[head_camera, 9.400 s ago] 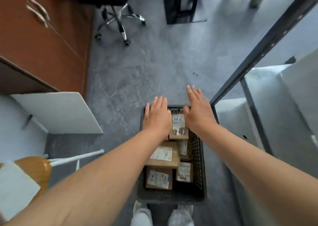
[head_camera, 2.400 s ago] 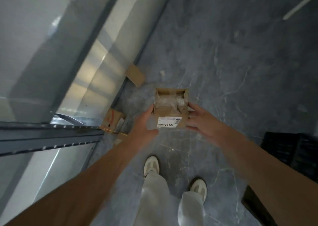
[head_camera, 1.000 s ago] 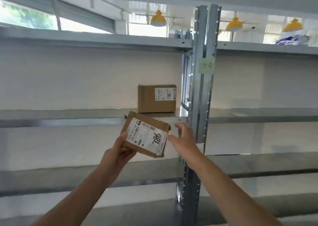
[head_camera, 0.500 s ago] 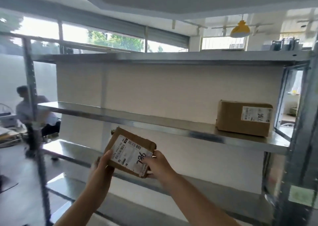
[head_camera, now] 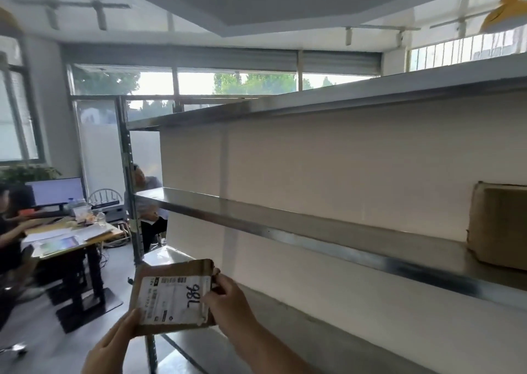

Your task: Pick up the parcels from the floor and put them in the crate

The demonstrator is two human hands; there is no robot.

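Steel shelving (head_camera: 328, 231) fills my view, office windows behind. I hold one parcel (head_camera: 171, 296) in front of it at chest height: my left hand (head_camera: 114, 342) pinches its lower corner, my right hand (head_camera: 228, 302) closes on its right edge over the label. I judge this the carry step; next I must find the crate, out of sight here. A second box (head_camera: 499, 225) sits on the shelf.

Seemingly "98L" on parcel label (head_camera: 173, 299)
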